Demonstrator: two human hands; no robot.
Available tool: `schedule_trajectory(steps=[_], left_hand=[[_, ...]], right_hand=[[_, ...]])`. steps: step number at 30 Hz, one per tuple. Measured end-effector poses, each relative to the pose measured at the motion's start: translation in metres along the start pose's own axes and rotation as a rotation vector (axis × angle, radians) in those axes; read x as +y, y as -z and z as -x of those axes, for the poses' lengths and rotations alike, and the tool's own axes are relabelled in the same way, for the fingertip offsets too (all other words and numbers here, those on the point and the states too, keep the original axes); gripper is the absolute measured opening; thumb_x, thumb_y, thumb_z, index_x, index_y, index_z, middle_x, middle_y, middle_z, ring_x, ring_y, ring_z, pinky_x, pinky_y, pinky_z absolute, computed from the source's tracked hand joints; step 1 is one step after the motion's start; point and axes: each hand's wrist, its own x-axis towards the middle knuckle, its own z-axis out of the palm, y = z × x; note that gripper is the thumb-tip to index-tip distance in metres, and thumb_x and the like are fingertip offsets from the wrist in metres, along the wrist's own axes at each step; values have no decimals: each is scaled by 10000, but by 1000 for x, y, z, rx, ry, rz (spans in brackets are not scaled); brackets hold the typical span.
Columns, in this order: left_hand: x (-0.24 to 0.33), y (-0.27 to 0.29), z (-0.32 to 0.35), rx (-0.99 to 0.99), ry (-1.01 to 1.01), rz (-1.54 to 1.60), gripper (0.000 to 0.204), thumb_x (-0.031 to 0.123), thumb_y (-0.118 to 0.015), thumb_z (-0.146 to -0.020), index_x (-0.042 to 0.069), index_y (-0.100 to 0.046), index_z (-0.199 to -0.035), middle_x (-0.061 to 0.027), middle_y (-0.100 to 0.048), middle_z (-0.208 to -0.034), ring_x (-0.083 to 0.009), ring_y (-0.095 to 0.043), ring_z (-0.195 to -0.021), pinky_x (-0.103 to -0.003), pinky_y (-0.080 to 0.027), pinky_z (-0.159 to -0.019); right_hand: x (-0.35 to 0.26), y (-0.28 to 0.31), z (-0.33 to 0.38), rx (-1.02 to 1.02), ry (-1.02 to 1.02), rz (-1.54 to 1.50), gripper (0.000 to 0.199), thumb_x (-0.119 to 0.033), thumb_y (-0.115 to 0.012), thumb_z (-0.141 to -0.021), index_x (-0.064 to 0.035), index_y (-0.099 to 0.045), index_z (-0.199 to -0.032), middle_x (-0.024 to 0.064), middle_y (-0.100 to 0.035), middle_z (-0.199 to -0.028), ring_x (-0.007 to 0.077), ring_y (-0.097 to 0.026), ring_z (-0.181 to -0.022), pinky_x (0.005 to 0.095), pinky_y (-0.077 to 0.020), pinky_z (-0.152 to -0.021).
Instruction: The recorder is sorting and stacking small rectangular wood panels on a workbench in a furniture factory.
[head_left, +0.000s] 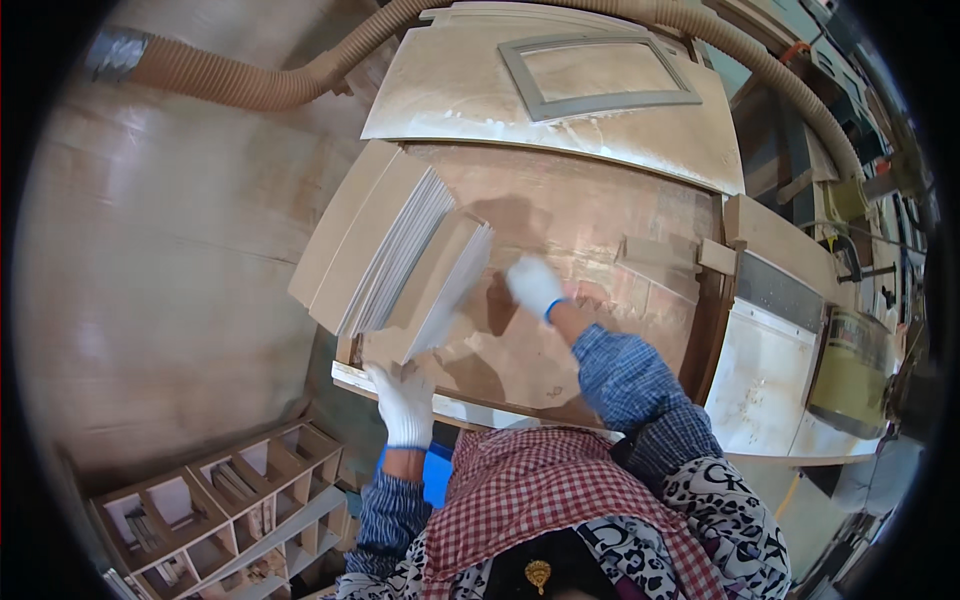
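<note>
My left hand (pixel 403 402), in a white knit glove with a blue cuff, is at the near end of a few brown panels (pixel 428 285) with pale edges. Its thumb and fingers close around their near corner; the grip is partly hidden. These panels stand tilted, a little apart from a thick stack of similar brown panels (pixel 365 235) on their left. Above the worn wooden tabletop (pixel 590 210) is my gloved right hand (pixel 534 285), just right of the panels. Its fingers are curled out of sight and blurred, and no object shows in it.
A grey rectangular frame (pixel 600 105) lies on a dusty board (pixel 450 80) at the far side. A ribbed hose (pixel 240 80) arches behind. On the right are a small wooden block (pixel 717 257) and a yellowish machine (pixel 850 365). Divided wooden shelving (pixel 215 500) stands lower left.
</note>
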Motion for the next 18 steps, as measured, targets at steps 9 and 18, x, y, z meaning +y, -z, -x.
schedule_trajectory(steps=[9,18], left_hand=[[1,-43,-43,-297,-164,129,862,772,-292,-912,193,-241,-1548,-108,-233,-1599,-384,-225,-1432,-598,-200,-1154],[11,-58,-27,-309,-87,143,884,786,-340,-894,175,-277,-1530,-107,-295,-1558,-355,-288,-1408,-531,-250,-1162]], right_hand=[[-13,106,-65,-305,-251,-1388,919,-724,-341,-940,26,-373,-1470,209,-381,-1515,320,-377,-1390,412,-324,-1123],[-27,128,-68,-448,-171,-1029,975,-783,-311,-905,-35,-283,-1530,223,-239,-1587,337,-251,-1467,406,-219,-1186]])
